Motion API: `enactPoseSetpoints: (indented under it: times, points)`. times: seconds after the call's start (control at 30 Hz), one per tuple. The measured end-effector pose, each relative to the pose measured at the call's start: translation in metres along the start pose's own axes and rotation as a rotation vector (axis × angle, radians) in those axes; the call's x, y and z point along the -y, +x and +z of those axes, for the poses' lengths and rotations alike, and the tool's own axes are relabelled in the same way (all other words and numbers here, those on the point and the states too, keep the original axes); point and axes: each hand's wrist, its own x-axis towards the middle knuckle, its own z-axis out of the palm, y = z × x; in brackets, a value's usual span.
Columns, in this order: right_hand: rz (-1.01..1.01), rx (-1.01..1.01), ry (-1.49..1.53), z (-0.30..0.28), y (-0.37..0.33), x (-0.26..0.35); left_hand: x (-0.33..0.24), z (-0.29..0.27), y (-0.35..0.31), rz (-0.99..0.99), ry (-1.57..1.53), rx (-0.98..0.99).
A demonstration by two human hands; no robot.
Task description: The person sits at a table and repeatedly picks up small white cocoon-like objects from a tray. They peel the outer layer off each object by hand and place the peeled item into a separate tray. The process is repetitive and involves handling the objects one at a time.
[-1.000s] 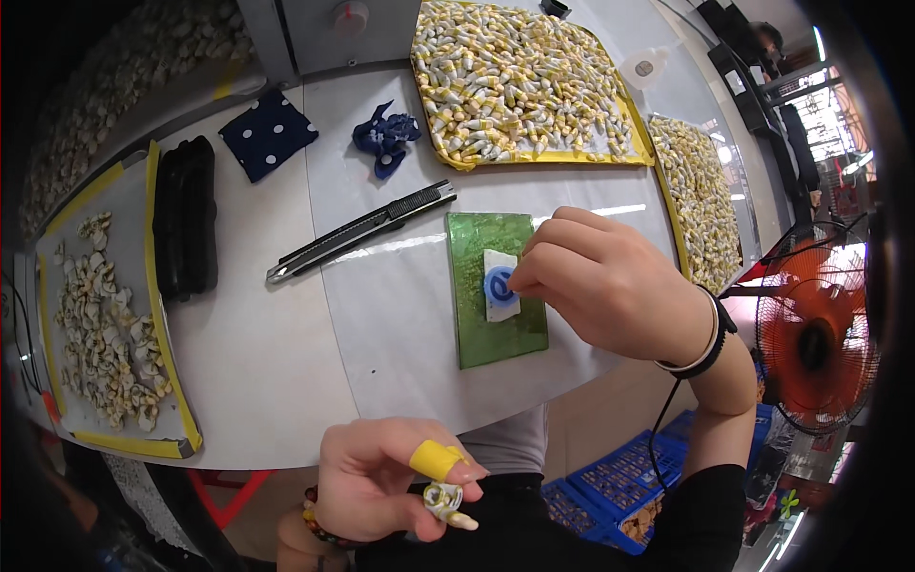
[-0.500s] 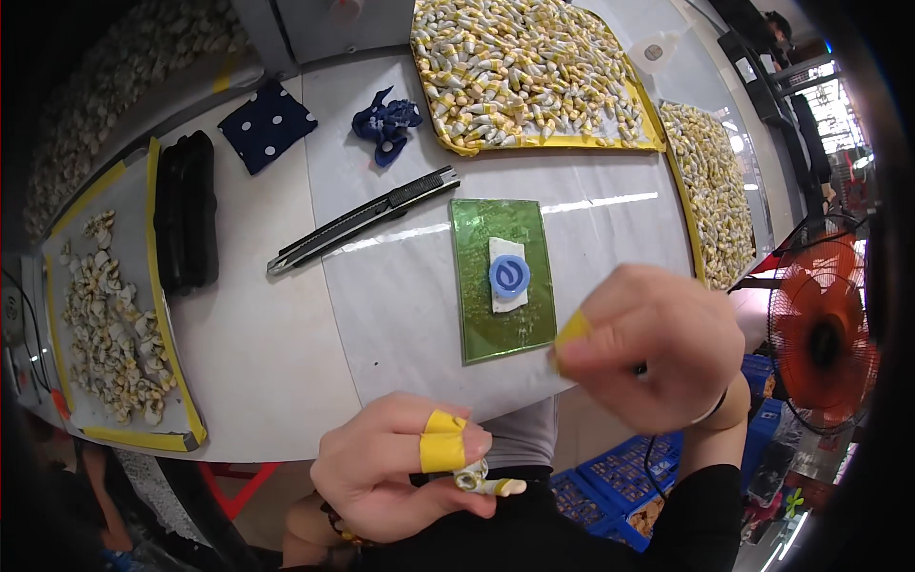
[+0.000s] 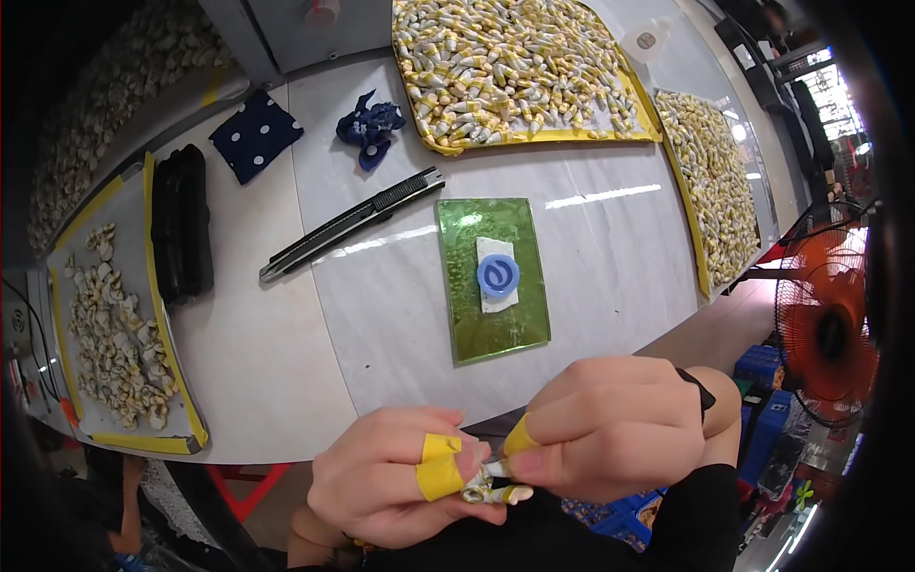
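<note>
My left hand (image 3: 391,477) is closed, two fingers wrapped in yellow tape. Between its thumb and fingers sits a small white-and-yellow rolled piece (image 3: 486,495), its pale blunt end poking out to the right. My right hand (image 3: 610,429), one finger also taped yellow, is closed in a pinch against the left fingertips. A small whitish bit (image 3: 497,468) shows at its thumb tip; whether it belongs to the rolled piece I cannot tell. Beyond the hands, a green glass plate (image 3: 519,334) lies on the table, bearing a white pad (image 3: 496,303) with a round blue cap-like thing (image 3: 498,275) on it.
A black utility knife (image 3: 353,225) lies left of the plate. Behind it are a polka-dot cloth pad (image 3: 255,136) and crumpled blue cloth (image 3: 370,132). Yellow-edged trays (image 3: 543,141) of similar pieces stand at back and right. Another tray (image 3: 198,419) and a black case (image 3: 181,224) sit left.
My right hand has come down and left from beside the plate to meet my left hand at the rolled piece. The left hand keeps its hold. The whole view has shifted slightly.
</note>
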Motion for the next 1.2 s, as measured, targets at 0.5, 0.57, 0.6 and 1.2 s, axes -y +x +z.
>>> enactPoseSetpoints:
  times: [0.5, 0.57, 0.6, 1.2]
  points:
    - [-0.019, 0.063, 0.053, 0.0, 0.009, 0.0, -0.009, -0.006, 0.01, 0.105, 0.091, 0.09]
    - [-0.002, 0.081, 0.042, -0.001, 0.012, 0.003, -0.01, -0.006, 0.01, 0.11, 0.093, 0.092]
    - [-0.004, 0.083, 0.041, -0.002, 0.012, 0.003, -0.01, -0.006, 0.011, 0.109, 0.093, 0.093]
    - [-0.003, -0.069, -0.153, 0.004, 0.005, 0.007, -0.005, 0.008, 0.003, 0.101, 0.335, -0.108]
